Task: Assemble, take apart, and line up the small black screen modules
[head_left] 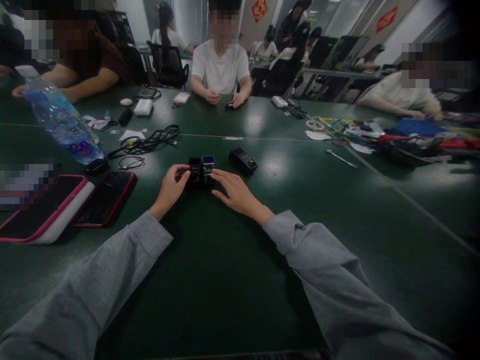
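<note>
My left hand [174, 186] grips the left side of a small open black case [194, 171], its thumb at the front and its index finger near the top edge. Right beside the case stands a small device [208, 169] with a bluish top and a silvery side showing small parts. My right hand [234, 194] lies with fingers stretched out and thumb apart, its fingertips touching the right side of that device. A second black box-shaped device [243, 160] lies apart to the right, beyond my right hand.
At left are a red-edged phone [107, 199], a pink-edged tablet [45, 210], a tilted water bottle [62, 117] and black cables [150, 140]. A wrench [341, 158] and a heap of wires [375, 132] lie right. People sit across the green table [210, 280].
</note>
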Tool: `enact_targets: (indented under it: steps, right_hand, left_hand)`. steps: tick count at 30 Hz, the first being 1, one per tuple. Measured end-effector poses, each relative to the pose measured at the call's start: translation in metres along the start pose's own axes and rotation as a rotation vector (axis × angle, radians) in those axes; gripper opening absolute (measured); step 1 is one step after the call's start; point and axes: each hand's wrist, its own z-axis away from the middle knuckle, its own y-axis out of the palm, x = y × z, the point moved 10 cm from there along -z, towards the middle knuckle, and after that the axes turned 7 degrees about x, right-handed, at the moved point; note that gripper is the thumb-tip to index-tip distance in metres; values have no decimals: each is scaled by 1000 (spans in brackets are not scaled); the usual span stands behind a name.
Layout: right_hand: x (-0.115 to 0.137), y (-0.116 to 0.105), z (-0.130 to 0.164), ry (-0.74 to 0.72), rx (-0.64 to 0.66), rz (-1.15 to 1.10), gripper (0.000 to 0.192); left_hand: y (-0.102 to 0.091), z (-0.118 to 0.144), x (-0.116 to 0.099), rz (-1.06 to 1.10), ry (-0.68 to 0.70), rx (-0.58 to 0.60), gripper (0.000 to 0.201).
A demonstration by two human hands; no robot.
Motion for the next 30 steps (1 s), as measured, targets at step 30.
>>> enact_targets:
  steps: [30]
  right_hand:
    - [-91, -118, 366, 849, -294, 108, 53]
  left_hand:
    - [-1, -1, 6, 0, -5, 0, 29]
